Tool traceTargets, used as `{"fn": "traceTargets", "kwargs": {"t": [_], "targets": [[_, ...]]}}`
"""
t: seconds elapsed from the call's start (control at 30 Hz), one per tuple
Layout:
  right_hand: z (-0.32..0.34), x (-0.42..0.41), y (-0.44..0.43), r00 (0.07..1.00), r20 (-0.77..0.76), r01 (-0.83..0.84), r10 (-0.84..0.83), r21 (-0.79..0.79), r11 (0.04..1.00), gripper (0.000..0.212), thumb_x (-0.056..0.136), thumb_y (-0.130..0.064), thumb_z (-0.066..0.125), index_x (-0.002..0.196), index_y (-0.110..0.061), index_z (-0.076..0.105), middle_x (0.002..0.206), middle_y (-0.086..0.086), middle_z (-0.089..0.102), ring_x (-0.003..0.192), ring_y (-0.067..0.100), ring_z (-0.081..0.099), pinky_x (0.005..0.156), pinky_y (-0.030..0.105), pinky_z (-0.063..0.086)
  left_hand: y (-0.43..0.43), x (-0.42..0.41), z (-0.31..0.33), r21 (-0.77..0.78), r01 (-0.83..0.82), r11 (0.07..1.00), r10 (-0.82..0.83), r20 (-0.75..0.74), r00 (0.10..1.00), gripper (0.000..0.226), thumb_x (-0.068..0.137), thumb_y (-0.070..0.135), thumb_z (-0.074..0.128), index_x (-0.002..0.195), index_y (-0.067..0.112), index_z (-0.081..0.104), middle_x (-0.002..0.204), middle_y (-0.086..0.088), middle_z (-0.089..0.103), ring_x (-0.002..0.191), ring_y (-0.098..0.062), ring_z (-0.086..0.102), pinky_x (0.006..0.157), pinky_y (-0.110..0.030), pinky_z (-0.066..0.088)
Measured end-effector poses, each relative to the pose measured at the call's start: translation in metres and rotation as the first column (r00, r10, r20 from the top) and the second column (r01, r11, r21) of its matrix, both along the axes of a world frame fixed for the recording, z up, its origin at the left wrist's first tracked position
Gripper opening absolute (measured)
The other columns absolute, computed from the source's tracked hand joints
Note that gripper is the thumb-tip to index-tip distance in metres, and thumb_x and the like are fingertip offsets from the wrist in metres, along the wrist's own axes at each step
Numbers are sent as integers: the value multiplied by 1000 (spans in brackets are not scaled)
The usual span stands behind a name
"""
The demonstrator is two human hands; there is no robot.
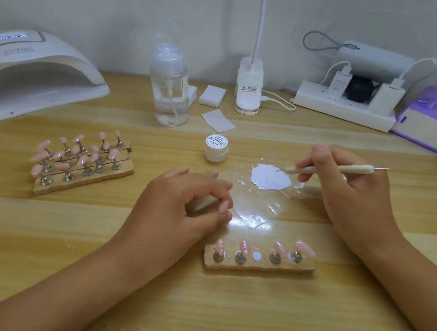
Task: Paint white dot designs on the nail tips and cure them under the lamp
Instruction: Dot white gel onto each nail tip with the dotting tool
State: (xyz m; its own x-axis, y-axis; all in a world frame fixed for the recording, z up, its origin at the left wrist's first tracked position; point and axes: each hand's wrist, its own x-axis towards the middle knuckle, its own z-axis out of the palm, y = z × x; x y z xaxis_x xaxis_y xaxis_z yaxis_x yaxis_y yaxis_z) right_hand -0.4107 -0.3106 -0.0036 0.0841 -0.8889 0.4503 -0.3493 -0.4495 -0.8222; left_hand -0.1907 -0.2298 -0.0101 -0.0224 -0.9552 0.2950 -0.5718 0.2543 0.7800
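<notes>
My right hand grips a white dotting pen; its tip touches a puddle of white gel on a clear film sheet. My left hand pinches a pink nail tip on its stand over the film's left edge. Near me a wooden holder carries pink nail tips; the two left ones bear white dots, and one magnet spot is bare. A small white gel jar stands behind the film. The white curing lamp sits at the far left.
Wooden holders with several plain pink tips lie at left. A clear pump bottle, white pads, a desk lamp base, a power strip with chargers and a purple box line the back wall.
</notes>
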Motion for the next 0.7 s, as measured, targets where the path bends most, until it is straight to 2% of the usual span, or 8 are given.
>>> {"fn": "traceTargets", "kwargs": {"t": [0.1, 0.17, 0.27, 0.33, 0.4, 0.5, 0.6, 0.7], "targets": [[1, 0, 2, 999, 49, -4, 5, -24, 1000, 34, 104, -28, 48, 87, -13, 74, 69, -4, 70, 66, -4, 60, 62, 6, 38, 1, -2, 2, -90, -9, 996, 8, -15, 1000, 10, 75, 15, 84, 80, 21, 77, 106, 19, 72, 118, 3, 58, 110, -36, 38], [5, 1, 5, 995, 96, -21, 22, -8, 1000, 34, 103, -32, 46, 94, -15, 74, 74, -1, 74, 73, -3, 66, 66, 8, 42, 4, -2, 3, -112, -5, 994, 1, -44, 999, 11, 75, 13, 84, 77, 20, 76, 92, 18, 74, 101, -2, 66, 104, -29, 41], [18, 7, 14, 978, 187, -91, 91, -8, 996, 36, 100, -38, 49, 91, -16, 75, 84, -3, 77, 80, 8, 72, 71, 18, 51, 7, -1, 4, -81, 26, 996, -41, -184, 982, 17, 74, 6, 83, 73, 21, 75, 81, 12, 75, 81, -6, 70, 79, -18, 52], [28, 14, 23, 969, 192, -154, 157, -30, 988, 32, 98, -39, 56, 84, -17, 74, 76, -5, 75, 71, 8, 69, 66, 20, 51, 8, 0, 5, -81, 39, 996, -59, -260, 964, 20, 72, 6, 85, 71, 25, 77, 81, 8, 75, 82, -12, 70, 70, -24, 54], [35, 21, 34, 955, 197, -217, 222, -45, 975, 29, 93, -39, 63, 74, -18, 70, 66, -5, 68, 59, 9, 61, 58, 21, 49, 8, 0, 6, -84, 54, 995, -79, -321, 944, 21, 70, 9, 86, 72, 28, 79, 81, 4, 75, 84, -16, 70, 67, -26, 55], [42, 32, 50, 929, 205, -306, 308, -39, 951, 30, 92, -39, 61, 71, -19, 68, 62, -1, 65, 54, 13, 59, 50, 24, 48, 11, -1, 9, -107, 91, 990, -123, -349, 929, 15, 71, 17, 85, 77, 30, 80, 82, 1, 73, 84, -14, 70, 69, -20, 55], [45, 38, 61, 902, 220, -373, 371, -33, 927, 33, 91, -41, 63, 71, -17, 70, 61, 0, 67, 51, 16, 62, 48, 23, 50, 12, -3, 10, -160, 102, 982, -144, -279, 950, 12, 75, 19, 81, 85, 27, 81, 84, 2, 72, 85, -15, 70, 76, -23, 53], [43, 41, 65, 919, 187, -347, 346, -28, 937, 31, 86, -38, 67, 68, -12, 69, 59, 7, 65, 46, 20, 59, 43, 25, 49, 12, -4, 10, -231, 97, 968, -143, -194, 971, 7, 80, 15, 79, 86, 15, 81, 86, 4, 75, 84, -14, 71, 76, -25, 54]]}}
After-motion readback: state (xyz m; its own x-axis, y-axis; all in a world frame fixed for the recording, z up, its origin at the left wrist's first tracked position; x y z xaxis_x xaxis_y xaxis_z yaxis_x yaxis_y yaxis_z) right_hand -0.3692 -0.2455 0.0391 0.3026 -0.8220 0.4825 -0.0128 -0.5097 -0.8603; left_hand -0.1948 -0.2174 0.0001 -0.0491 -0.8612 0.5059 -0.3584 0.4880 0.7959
